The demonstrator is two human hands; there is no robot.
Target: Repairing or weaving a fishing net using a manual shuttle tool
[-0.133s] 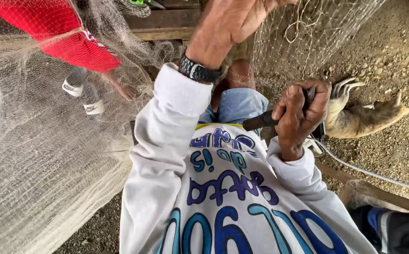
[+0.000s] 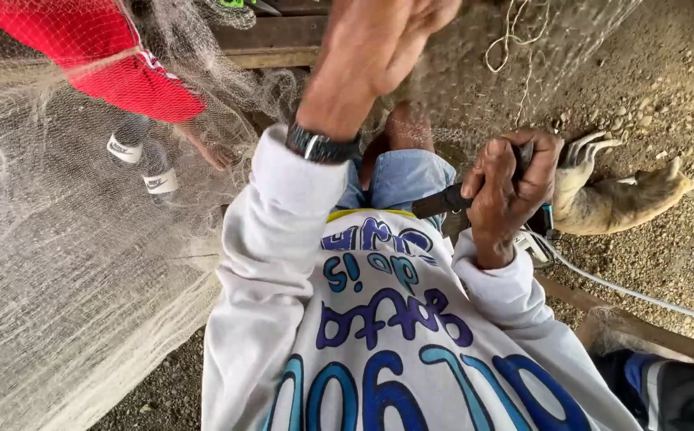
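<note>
Fine mesh net (image 2: pixel 83 263); matt blk handle (image 2: pixel 441 201)

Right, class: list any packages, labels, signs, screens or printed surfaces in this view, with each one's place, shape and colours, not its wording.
No packages, signs or screens in view.
White long-sleeved shirt: lower centre, large blue and teal printed lettering across the front.
Black wristwatch: on the raised left hand's wrist; no face showing.
Two white ankle socks: upper left behind the pale fishing net, each with a small dark logo.

The person wears a white long-sleeved shirt (image 2: pixel 379 335) with blue and purple lettering and a yellow neckline trim. Light blue denim shorts (image 2: pixel 399 177). Dark wristwatch (image 2: pixel 321 146) just below the left-hand fingers (image 2: pixel 411 24).
</note>
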